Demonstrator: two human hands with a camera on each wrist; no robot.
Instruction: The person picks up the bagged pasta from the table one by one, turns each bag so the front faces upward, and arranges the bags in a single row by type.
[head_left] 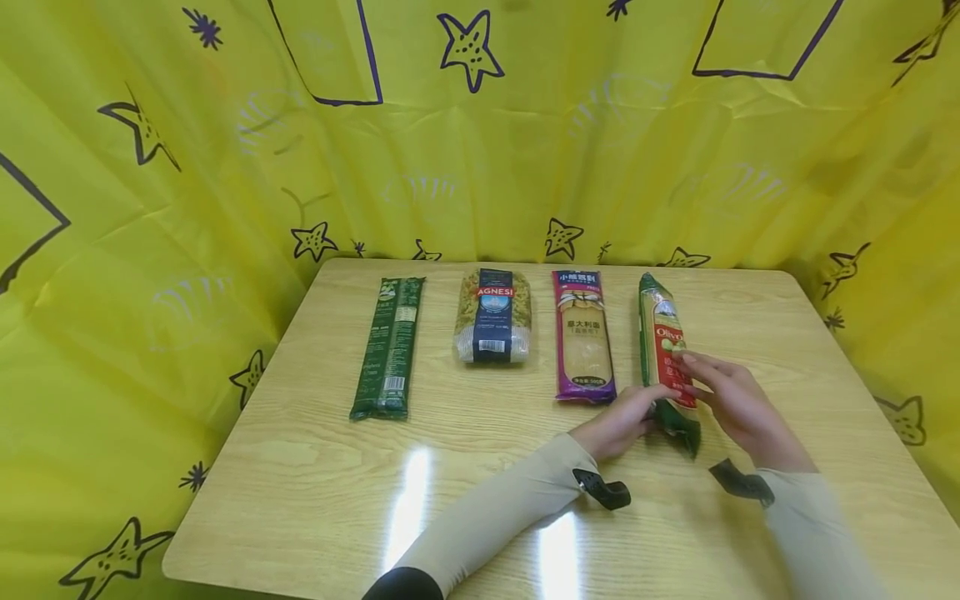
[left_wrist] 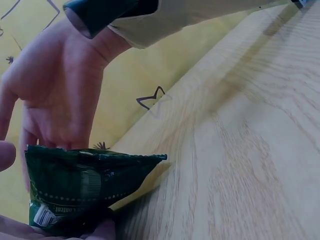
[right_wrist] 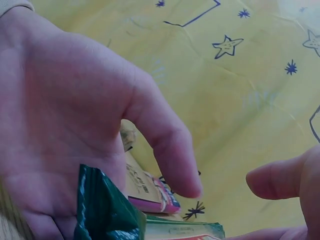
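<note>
Pasta packet point(head_left: 665, 321), green with a red label, lies on the wooden table point(head_left: 480, 492) at the right end of a row of four. The left hand point(head_left: 621, 423) is at its near left side, the right hand point(head_left: 729, 404) at its right side.

From the head, both hands seem to meet the packet; the right wrist view shows more air — both thumbs stand clear above it. The right hand's grip is wide, thumb well apart from its fingers. The left hand's fingers go in under the near end, a thing plain only in the wrist views, but whether they hold it firmly I cannot tell. The left wrist view alone shows the barcode point(left_wrist: 45, 216) on that crimped end.

Only the head view gives the whole row: next to the green packet, a purple-edged packet point(head_left: 585, 333); then a clear bag point(head_left: 493, 321) with a dark blue band, and farthest left a dark green packet point(head_left: 388, 350). The right wrist view catches just a corner of the purple one. Behind hangs a yellow curtain point(head_left: 510, 167) with drawn stars.
</note>
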